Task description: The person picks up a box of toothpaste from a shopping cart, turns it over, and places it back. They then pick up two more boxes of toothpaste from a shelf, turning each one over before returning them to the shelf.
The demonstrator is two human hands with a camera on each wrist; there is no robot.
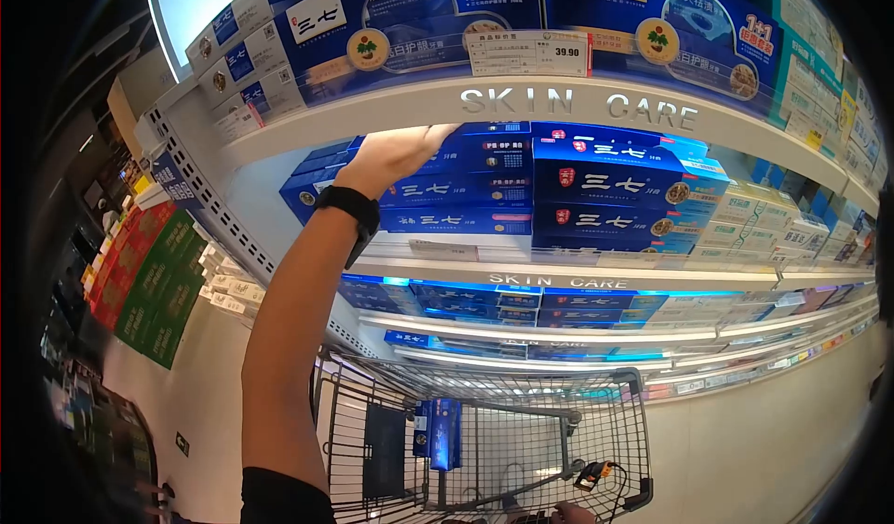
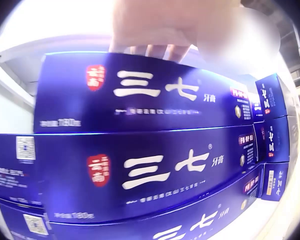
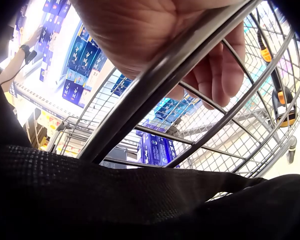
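My left hand reaches in under the upper shelf, above stacked blue toothpaste boxes. In the left wrist view, its fingers extend down to the top edge of the uppermost toothpaste box; the fingertips are hidden behind that edge. At the bottom of the head view, part of my right hand shows at the near side of the shopping cart. The right wrist view has this hand's fingers hooked over the cart's metal rail, tips hanging down inside.
Blue toothpaste boxes lie inside the cart. An orange and black device hangs at its near right. The upper shelf edge juts out above my left hand. More boxes are stacked to the right, and a slotted upright stands left.
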